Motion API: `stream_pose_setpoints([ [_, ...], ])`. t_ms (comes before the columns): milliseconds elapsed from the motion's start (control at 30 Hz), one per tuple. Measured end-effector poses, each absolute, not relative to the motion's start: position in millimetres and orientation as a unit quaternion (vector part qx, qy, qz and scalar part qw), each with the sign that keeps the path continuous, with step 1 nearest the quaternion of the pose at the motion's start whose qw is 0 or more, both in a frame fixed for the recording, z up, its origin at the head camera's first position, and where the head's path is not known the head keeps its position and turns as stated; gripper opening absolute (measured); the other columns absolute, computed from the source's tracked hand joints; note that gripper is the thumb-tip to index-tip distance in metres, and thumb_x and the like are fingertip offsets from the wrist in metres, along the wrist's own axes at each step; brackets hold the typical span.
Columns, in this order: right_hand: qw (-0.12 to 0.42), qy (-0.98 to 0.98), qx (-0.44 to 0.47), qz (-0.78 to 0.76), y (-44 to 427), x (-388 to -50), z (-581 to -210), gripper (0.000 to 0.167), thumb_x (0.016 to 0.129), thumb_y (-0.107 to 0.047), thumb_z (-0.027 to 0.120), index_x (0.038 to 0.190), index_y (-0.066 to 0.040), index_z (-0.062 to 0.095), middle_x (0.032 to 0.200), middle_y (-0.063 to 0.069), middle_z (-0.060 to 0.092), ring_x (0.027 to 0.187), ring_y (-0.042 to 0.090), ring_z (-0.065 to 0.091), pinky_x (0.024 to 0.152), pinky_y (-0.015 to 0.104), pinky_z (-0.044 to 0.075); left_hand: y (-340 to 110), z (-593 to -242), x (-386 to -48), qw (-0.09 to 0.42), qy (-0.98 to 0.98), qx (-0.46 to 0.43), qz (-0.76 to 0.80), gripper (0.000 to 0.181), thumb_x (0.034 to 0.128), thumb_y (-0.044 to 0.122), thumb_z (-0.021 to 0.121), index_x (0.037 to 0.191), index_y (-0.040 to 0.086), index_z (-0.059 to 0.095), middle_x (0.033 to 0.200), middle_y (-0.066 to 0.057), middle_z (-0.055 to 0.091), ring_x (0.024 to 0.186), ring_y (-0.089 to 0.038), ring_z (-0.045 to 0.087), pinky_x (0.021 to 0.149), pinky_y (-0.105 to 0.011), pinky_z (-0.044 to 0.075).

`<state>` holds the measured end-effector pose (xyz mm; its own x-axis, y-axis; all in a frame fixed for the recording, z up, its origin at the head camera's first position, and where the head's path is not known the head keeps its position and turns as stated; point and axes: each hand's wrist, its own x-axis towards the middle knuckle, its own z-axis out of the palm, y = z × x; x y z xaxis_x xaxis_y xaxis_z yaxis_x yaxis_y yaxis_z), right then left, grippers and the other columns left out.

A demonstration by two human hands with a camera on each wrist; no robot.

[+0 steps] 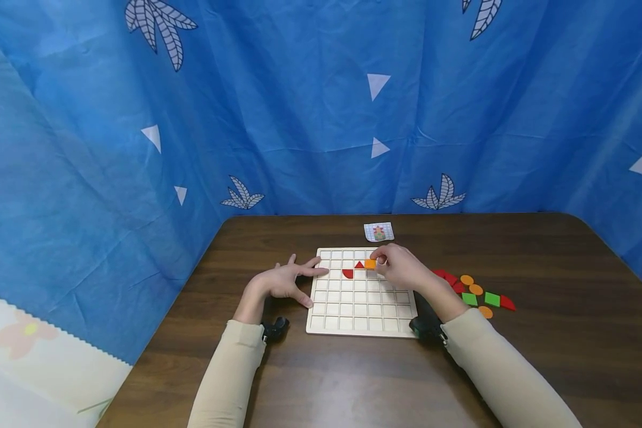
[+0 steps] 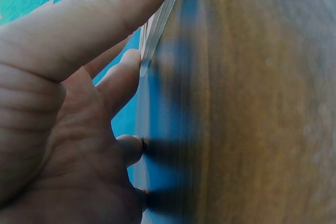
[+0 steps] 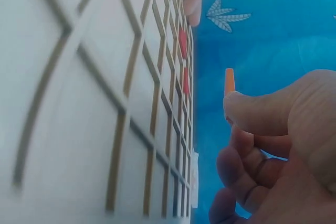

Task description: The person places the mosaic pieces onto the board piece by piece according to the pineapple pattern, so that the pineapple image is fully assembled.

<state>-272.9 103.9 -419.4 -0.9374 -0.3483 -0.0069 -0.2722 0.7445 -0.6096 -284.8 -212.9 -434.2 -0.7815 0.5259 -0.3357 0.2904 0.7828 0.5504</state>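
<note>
The right hand (image 1: 402,266) holds an orange square piece (image 1: 370,264) pinched between thumb and fingers above the upper part of the gridded board (image 1: 353,309); the right wrist view shows this piece edge-on and clear of the surface, most of its lower end covered by the thumb. The left hand (image 1: 285,281) lies spread wide at the board's left edge, with fingers reaching over the rim; whether the thumb presses on the wood cannot be told. In the left wrist view that thumb fills the upper foreground, the board reduces to a thin slanted edge, and the table (image 1: 556,285) is largely blurred. Two red pieces lie on the grid: a triangle (image 1: 359,265), left of the held piece, and a quarter-circle (image 1: 348,274), lower and further left. The board's upper right corner is hidden by the right hand, its lower right corner by a dark wrist device (image 1: 427,327). Right of the board are loose red, green and orange pieces (image 1: 492,299), partly covered by the right forearm, so no reliable count is possible. Beyond the board lies a small card (image 1: 378,232) whose printed figure is too small to read in detail.
</note>
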Motion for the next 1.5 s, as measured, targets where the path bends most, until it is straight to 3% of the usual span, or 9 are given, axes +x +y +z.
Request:
stream_pose_setpoints([
  [767, 0.073, 0.924, -0.208, -0.313, 87, -281, -435, 0.018, 0.090, 0.000, 0.068, 0.108, -0.003, 0.071, 0.080, 0.003, 0.054, 0.080, 0.019, 0.050, 0.076, 0.034, 0.040, -213, -431, -282, 0.245, 0.914, 0.217, 0.241, 0.087, 0.0772, 0.039, 0.090, 0.153, 0.040, 0.048, 0.174, 0.009, 0.013, 0.158, -0.043, -0.018, 0.119, -0.075, -0.010],
  [1133, 0.069, 0.925, -0.201, -0.316, 88, -279, -438, 0.023, 0.092, -0.006, 0.071, 0.114, -0.010, 0.075, 0.073, 0.002, 0.053, 0.073, 0.018, 0.048, 0.068, 0.033, 0.038, -213, -433, -283, 0.245, 0.913, 0.214, 0.248, 0.086, 0.0765, 0.039, 0.090, 0.152, 0.040, 0.050, 0.174, 0.009, 0.016, 0.159, -0.041, -0.018, 0.119, -0.076, -0.010],
  [1500, 0.059, 0.928, -0.203, -0.307, 90, -276, -440, 0.021, 0.092, -0.007, 0.072, 0.112, -0.012, 0.077, 0.082, 0.002, 0.060, 0.080, 0.019, 0.052, 0.070, 0.032, 0.042, -213, -434, -284, 0.244, 0.910, 0.226, 0.247, 0.086, 0.0774, 0.038, 0.090, 0.153, 0.039, 0.048, 0.174, 0.008, 0.014, 0.158, -0.044, -0.019, 0.117, -0.077, -0.011],
])
